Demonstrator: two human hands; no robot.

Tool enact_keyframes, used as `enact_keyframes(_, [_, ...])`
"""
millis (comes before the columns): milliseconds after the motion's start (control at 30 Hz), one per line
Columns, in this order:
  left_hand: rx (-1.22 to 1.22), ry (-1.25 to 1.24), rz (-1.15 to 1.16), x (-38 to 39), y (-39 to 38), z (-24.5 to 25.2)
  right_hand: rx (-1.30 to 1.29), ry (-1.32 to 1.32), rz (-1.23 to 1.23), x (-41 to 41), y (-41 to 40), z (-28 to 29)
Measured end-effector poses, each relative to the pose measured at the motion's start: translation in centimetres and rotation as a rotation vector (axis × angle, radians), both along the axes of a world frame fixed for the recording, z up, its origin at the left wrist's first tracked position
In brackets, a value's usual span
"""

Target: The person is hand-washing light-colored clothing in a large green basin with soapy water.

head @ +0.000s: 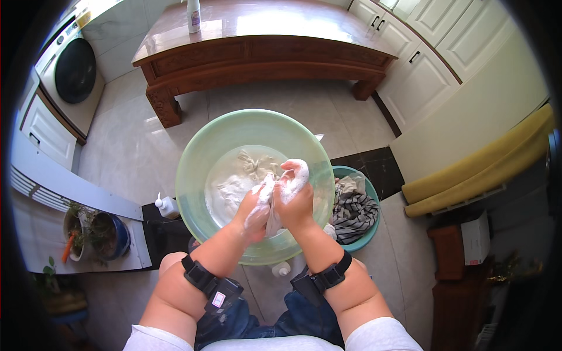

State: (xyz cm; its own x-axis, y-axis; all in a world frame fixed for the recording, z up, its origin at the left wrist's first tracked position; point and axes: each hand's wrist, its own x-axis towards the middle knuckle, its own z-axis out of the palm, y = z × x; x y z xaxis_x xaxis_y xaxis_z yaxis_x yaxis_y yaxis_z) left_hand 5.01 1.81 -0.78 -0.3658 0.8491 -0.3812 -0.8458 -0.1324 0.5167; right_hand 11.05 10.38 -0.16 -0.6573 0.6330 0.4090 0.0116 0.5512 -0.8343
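Observation:
Both hands are together over a large green plastic basin [228, 127] on the floor. My left hand [257, 206] is closed on a wet, pale cloth [273, 219], with white suds on its fingers. Gripping the same cloth beside it is my right hand [293, 193], its thumb and fingers coated in foam. The cloth hangs down between my wrists, and the hands hide part of it. Below them, cloudy soapy water holds a beige cloth [257, 164] and a white cloth [232, 191], partly under the surface.
A teal basin [375, 223] with a striped garment [355, 215] stands close on the right. Left of the green basin is a white pump bottle [167, 206]; another bottle [281, 269] is near my knees. Ahead stands a wooden table [263, 48] bearing a spray bottle [193, 17].

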Motion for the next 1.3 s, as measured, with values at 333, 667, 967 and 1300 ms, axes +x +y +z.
enact_keyframes(333, [-0.156,0.437,-0.042,-0.8,0.0,1.0,-0.697,0.185,0.097,-0.2,2.0,0.3])
enact_keyframes(667, [-0.122,0.502,0.199,-2.9,-0.2,0.7,-0.618,0.055,0.150,0.3,1.9,1.8])
enact_keyframes(967, [-0.135,0.750,0.061,-1.3,0.0,2.1,-0.851,0.138,-0.001,0.3,2.2,2.1])
enact_keyframes(1300, [-0.019,0.610,0.083,-2.2,-0.3,1.6,-0.557,0.151,0.125,0.3,1.6,1.4])
